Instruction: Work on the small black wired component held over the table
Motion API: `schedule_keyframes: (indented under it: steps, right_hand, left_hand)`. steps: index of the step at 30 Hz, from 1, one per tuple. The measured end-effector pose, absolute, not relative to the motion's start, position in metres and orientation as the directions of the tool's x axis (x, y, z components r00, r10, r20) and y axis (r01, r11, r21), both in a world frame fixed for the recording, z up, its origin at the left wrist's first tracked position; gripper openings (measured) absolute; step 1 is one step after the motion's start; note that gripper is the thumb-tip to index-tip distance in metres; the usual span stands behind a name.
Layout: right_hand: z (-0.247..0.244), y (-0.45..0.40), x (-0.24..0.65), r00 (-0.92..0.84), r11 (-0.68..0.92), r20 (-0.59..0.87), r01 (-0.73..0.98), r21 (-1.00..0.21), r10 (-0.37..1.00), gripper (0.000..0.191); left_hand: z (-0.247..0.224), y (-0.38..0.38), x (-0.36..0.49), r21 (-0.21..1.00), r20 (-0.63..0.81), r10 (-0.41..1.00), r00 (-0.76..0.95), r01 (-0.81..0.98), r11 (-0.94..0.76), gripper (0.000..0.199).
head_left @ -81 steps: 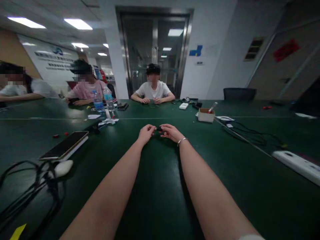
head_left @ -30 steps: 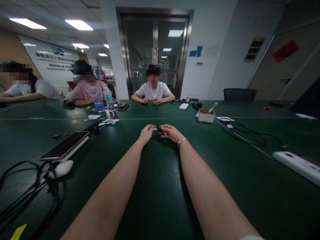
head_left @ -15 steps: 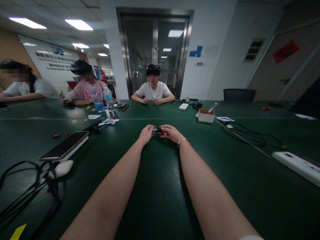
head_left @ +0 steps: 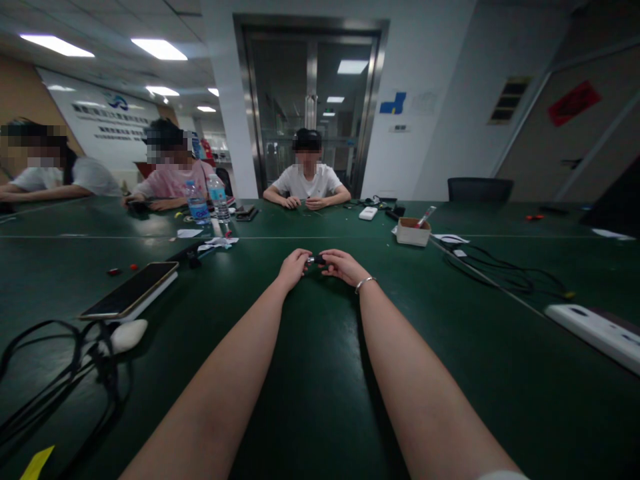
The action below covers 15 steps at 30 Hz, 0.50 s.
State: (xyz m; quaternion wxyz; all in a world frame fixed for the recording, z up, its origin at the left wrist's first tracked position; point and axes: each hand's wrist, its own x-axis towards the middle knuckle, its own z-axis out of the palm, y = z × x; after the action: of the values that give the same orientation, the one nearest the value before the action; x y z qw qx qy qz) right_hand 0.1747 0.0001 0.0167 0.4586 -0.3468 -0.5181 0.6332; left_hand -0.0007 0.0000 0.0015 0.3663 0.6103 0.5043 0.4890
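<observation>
Two bare hands meet right around the middle of the frame, over a dark green table (head_left: 320, 387), with a small black-and-silver piece (head_left: 317, 260) between them. Left hand (head_left: 294, 270) has thumb and fingertips pinched on the silver end, and the right hand (head_left: 346, 268), the one with a silver bracelet (head_left: 363, 281) at the wrist, is clamped on the black end with its fingertips. Too tiny to tell what the piece actually is, or whether it's one part or two joined, sorry. Over at centre left a phone (head_left: 134, 288) lies on a white slab, with a rounded white thing (head_left: 129, 336) and a mess of black cables (head_left: 104, 363) just below, towards the lower left. Open box (head_left: 413, 235) right of centre with something poking out of it, white power strip (head_left: 597, 327) at the right edge. Upper middle, someone in a white shirt (head_left: 307, 181) sits across the table, both hands on it; two bottles (head_left: 197, 208) stand side by side left of them.
</observation>
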Motion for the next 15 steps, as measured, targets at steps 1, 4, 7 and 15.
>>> schedule_keyframes:
  steps: [1, 4, 7, 15]
  right_hand:
    - [0.017, 0.0, 0.174, -0.338, -0.043, 0.034, -0.219, -0.975, 0.941, 0.01]
    - [0.019, -0.002, 0.174, -0.337, -0.048, 0.03, -0.218, -0.975, 0.941, 0.01]
    - [0.02, -0.003, 0.175, -0.333, -0.052, 0.025, -0.222, -0.974, 0.943, 0.011]
    - [0.023, -0.002, 0.175, -0.318, -0.039, 0.037, -0.23, -0.972, 0.947, 0.011]
  left_hand:
    - [0.001, 0.001, -0.001, 0.938, 0.234, 0.972, 0.015, 0.26, -0.23, 0.024]
    - [0.001, 0.001, -0.002, 0.923, 0.268, 0.963, 0.018, 0.282, -0.262, 0.023]
    - [0.003, -0.001, 0.0, 0.928, 0.252, 0.968, 0.002, 0.284, -0.242, 0.022]
    - [0.028, -0.007, 0.004, 0.92, 0.359, 0.914, -0.188, 0.233, -0.313, 0.023]
